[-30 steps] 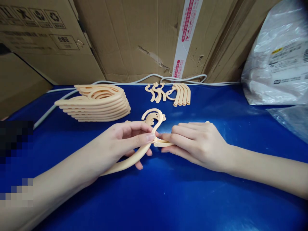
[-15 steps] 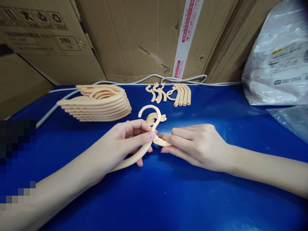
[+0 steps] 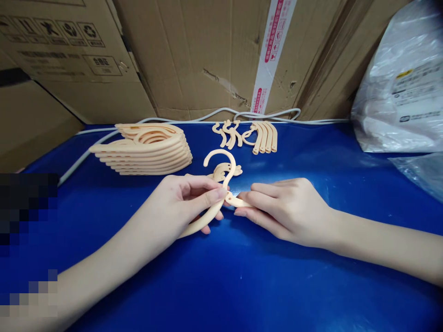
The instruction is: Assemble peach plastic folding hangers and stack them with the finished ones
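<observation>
My left hand [image 3: 194, 198] pinches a cream plastic hanger piece [image 3: 205, 220] between thumb and fingers; its hook curls up above the fingertips and its curved arm runs down to the left, partly behind the hand. My right hand [image 3: 289, 207] is closed on a second cream hanger arm [image 3: 236, 201], most of it hidden in the fingers. The holed end of that arm meets the hanger just below the hook. Right behind the hook lie some loose cream hanger parts [image 3: 223, 171], partly covered by it.
A stack of cream hangers [image 3: 152, 157] sits at the back left. Several small hook pieces [image 3: 228, 134] and curved arms [image 3: 266, 137] lie at the back. Behind the blue table [image 3: 242, 281] are a white cable [image 3: 194, 121], cardboard boxes [image 3: 194, 55] and, right, a plastic bag [image 3: 401, 87].
The whole view has shifted slightly, moving things a little to the right in the picture. Both hands keep their grips, with the two hanger parts still touching at the joint.
</observation>
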